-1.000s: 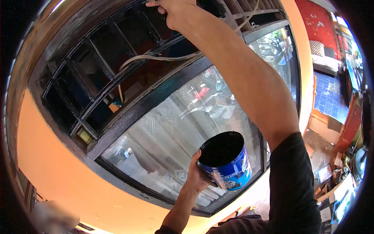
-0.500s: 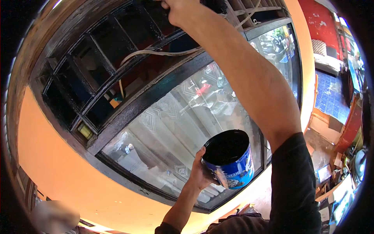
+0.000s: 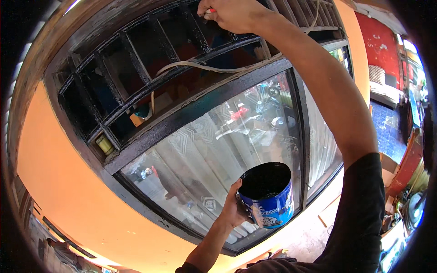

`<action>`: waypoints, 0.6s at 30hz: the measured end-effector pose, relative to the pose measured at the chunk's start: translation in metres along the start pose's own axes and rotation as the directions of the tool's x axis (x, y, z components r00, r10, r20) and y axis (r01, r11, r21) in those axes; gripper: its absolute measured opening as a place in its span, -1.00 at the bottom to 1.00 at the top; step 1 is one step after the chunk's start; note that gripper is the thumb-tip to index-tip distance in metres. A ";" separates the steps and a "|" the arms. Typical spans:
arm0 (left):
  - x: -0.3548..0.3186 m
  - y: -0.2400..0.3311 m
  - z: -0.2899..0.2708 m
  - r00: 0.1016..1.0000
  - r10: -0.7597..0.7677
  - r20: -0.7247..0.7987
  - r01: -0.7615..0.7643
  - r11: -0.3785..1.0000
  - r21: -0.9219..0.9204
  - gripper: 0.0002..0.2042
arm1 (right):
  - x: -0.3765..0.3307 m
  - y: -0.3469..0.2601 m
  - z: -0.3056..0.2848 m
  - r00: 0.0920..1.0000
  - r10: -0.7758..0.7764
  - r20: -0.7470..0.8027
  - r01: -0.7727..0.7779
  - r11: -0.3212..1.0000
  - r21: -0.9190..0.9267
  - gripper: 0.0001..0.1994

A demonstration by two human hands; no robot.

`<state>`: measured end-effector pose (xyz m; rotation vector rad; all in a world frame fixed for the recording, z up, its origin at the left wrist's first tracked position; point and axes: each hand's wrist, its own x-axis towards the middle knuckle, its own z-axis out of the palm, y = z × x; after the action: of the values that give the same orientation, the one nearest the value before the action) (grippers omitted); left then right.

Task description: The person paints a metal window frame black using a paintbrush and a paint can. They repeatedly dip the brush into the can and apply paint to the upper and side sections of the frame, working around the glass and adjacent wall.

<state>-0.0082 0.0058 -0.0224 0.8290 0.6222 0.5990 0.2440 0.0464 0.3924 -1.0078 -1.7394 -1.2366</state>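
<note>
My left hand (image 3: 231, 210) is closed around the left side of a blue tin can (image 3: 272, 214), with the thumb up at its rim. Black paint (image 3: 266, 184) coats the inside of the can, which is tilted so its mouth faces me. Up at the black lattice (image 3: 136, 59) above the window, my raised right hand (image 3: 236, 16) grips a paintbrush (image 3: 210, 10). Only the red end of its handle shows clearly; the hand hides most of the rest. Several lattice bars look glossy black, while slats (image 3: 291, 11) to the right of the hand are duller brown-grey.
Below the lattice is a glass window (image 3: 195, 159) with pale curtains behind it and a dark wooden frame (image 3: 191, 102). A pale loose cable (image 3: 200, 67) hangs across the lattice. Orange wall (image 3: 54, 150) surrounds the window. Right, a blue tiled floor (image 3: 387, 127) and clutter show.
My right hand has come lower and farther right along the lattice, and the red handle end now shows. The can stays in my left hand. The whole view has shifted slightly.
</note>
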 end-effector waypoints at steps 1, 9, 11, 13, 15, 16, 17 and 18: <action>0.000 0.000 0.003 1.000 -0.006 -0.027 0.007 0.999 0.032 -0.02 | 0.000 -0.002 -0.004 1.000 -0.008 -0.002 0.008 1.000 -0.021 -0.78; -0.011 0.003 0.013 0.998 0.056 -0.003 -0.056 0.998 0.018 -0.04 | -0.044 -0.006 0.020 0.911 -0.107 -0.399 0.064 0.991 -0.120 -0.73; -0.010 0.004 0.011 0.999 0.023 -0.023 -0.023 1.000 0.011 -0.05 | -0.043 -0.003 0.025 0.945 -0.125 -0.302 0.069 0.979 -0.190 -0.73; -0.007 0.005 0.009 0.998 -0.033 -0.053 0.033 0.999 -0.005 -0.06 | -0.037 -0.005 0.024 0.910 -0.152 -0.386 0.078 0.976 -0.202 -0.74; -0.005 0.004 0.008 1.000 0.007 -0.023 -0.008 1.000 -0.020 -0.09 | -0.031 -0.012 0.017 0.899 -0.087 -0.429 0.003 0.981 -0.192 -0.76; -0.006 0.003 0.008 0.999 0.031 0.011 -0.030 0.999 -0.037 -0.10 | -0.036 -0.020 0.013 0.835 -0.120 -0.536 0.031 0.985 -0.172 -0.79; -0.007 0.004 0.007 0.999 0.036 -0.035 -0.037 0.999 -0.020 -0.09 | -0.039 -0.026 0.010 0.832 0.033 -0.553 -0.040 0.999 -0.001 -0.81; -0.007 0.003 0.007 0.998 0.038 -0.049 -0.039 0.999 -0.013 -0.08 | -0.043 -0.032 0.009 0.823 0.185 -0.537 -0.109 0.979 0.170 -0.82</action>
<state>-0.0084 -0.0007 -0.0145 0.8165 0.6467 0.6595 0.2312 0.0411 0.3401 -0.6073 -1.2434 -1.1501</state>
